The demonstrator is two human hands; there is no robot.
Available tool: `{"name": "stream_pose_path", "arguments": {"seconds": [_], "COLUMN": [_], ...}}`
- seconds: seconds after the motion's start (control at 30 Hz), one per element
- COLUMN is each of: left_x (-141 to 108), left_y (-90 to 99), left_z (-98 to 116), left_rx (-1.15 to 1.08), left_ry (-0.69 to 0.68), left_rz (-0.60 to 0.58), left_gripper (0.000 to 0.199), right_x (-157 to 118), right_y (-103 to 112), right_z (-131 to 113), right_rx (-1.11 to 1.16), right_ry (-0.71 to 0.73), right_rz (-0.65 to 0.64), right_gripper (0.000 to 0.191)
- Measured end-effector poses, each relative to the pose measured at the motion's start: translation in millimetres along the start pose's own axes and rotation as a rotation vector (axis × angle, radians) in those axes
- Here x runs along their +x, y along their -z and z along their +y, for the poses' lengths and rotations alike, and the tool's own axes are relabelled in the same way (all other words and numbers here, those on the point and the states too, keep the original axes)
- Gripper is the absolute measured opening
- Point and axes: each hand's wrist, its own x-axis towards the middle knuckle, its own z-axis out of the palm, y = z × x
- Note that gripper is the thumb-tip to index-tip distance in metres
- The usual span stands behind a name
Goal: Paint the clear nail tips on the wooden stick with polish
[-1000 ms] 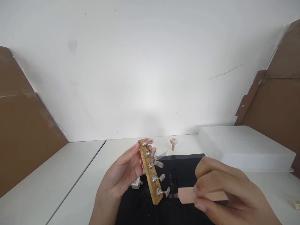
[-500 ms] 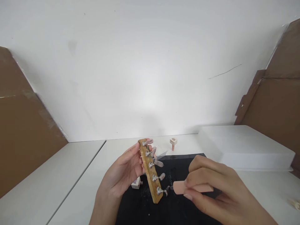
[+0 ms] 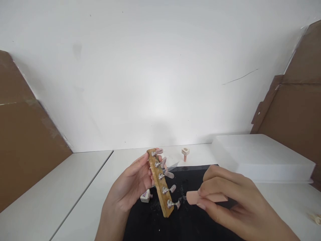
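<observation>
My left hand [image 3: 132,187] grips a wooden nail practice stand [image 3: 159,184] by its upper part, fingers behind it. The stand slants down to the right. Several metal posts along it carry clear pinkish false nail tips [image 3: 173,188]. My right hand [image 3: 223,190] pinches what looks like a flat peach nail file [image 3: 192,197] between thumb and fingers. Its rounded end points left, slightly apart from the lowest nail tip [image 3: 178,204], which is seen nearly edge-on. A small greyish bit by the file's end is too small to make out.
Beneath the hands lies a black mat [image 3: 150,227] with pale specks. A small white bottle [image 3: 145,196] rests behind the stand, and another whitish bottle with a peach stem [image 3: 185,152] is farther back. A white box [image 3: 263,157] stands right; brown cardboard [image 3: 296,107] flanks the white wall.
The peach file has shifted very slightly up and to the right with my right hand. The stand has moved barely left; both hands keep their holds.
</observation>
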Motion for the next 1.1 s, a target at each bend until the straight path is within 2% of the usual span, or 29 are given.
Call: {"name": "stream_pose_path", "arguments": {"seconds": [0.43, 0.73, 0.87, 1.1], "left_x": [1, 3, 3, 1], "left_y": [1.6, 6.3, 2.0, -0.2], "left_z": [-2, -2, -2, -2], "left_rx": [-0.034, -0.022, -0.019, -0.005], "left_ry": [-0.004, 0.000, 0.000, -0.001], "left_rz": [0.027, 0.031, 0.025, 0.041], "left_gripper": [0.025, 0.023, 0.022, 0.021], "right_x": [-6, 4, 4, -1], "right_y": [1, -1, -1, -1], "right_z": [3, -2, -2, -2], "right_rx": [-0.012, 0.058, 0.069, 0.073], "right_ry": [-0.009, 0.035, 0.063, 0.004], "right_rz": [-0.017, 0.094, 0.036, 0.004], "right_gripper": [0.023, 0.014, 0.016, 0.019]}}
